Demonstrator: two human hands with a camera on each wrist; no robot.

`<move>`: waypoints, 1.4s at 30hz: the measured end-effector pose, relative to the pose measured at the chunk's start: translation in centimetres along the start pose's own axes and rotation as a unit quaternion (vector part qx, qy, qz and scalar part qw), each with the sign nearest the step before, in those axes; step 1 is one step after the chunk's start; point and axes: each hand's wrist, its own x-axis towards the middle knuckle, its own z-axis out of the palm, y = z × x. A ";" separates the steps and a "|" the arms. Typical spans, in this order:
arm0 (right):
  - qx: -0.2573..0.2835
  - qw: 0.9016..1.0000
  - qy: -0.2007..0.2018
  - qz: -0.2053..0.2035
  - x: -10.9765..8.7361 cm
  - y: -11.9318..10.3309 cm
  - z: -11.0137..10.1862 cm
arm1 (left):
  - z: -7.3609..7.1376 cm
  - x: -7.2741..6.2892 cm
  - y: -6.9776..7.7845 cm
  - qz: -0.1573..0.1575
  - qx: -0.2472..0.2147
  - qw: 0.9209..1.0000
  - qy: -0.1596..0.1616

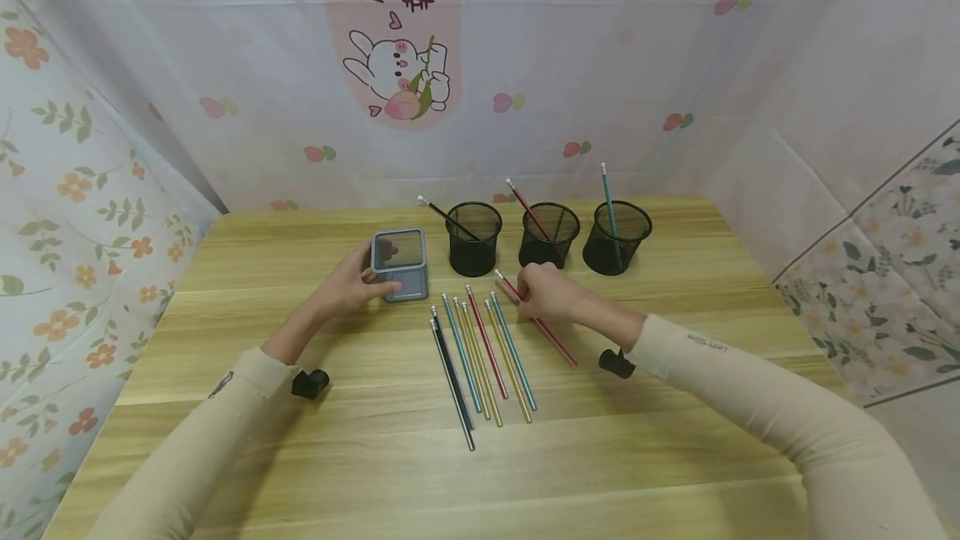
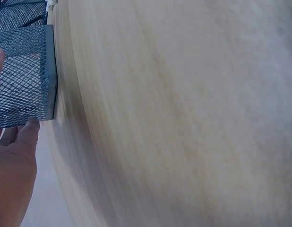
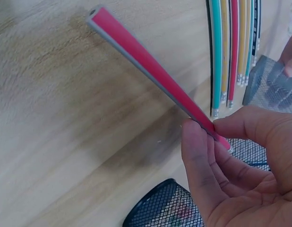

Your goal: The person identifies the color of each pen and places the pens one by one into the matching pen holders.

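Observation:
My right hand (image 1: pixel 551 294) pinches a red pencil (image 3: pixel 150 71) between thumb and fingers, near its eraser end. That pencil slants over the table, just in front of the middle black mesh cup (image 1: pixel 543 252). On the left, a square grey mesh pen holder (image 1: pixel 407 283) stands on the table with my left hand (image 1: pixel 347 283) gripping it, thumb across the front and fingers at its left side. Between the hands lies a row of pencils: black ones (image 1: pixel 452 377), blue ones (image 1: pixel 514 352), yellow ones (image 1: pixel 508 363) and a red one (image 1: pixel 486 340), erasers pointing away from me.
Beside the middle cup stand a left black mesh cup (image 1: pixel 472 257) holding a black pencil (image 1: pixel 442 213) and a right one (image 1: pixel 600 255) holding a blue pencil (image 1: pixel 608 194). A red pencil (image 1: pixel 521 197) leans in the middle cup. Behind the wooden table (image 1: pixel 360 457) hangs a printed curtain (image 1: pixel 270 73).

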 end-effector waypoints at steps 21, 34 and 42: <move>-0.009 0.998 0.036 -0.054 -0.7 -0.4 -1.9 | -0.1 0.0 0.0 -0.007 -0.002 1.000 0.000; 0.029 0.996 0.057 -0.063 -0.9 -1.4 -4.2 | -0.1 0.0 -0.1 -0.007 -0.006 1.000 -0.002; 0.052 0.990 0.104 -0.077 -1.3 -1.9 -5.8 | 0.0 0.0 0.0 -0.010 -0.009 1.000 -0.003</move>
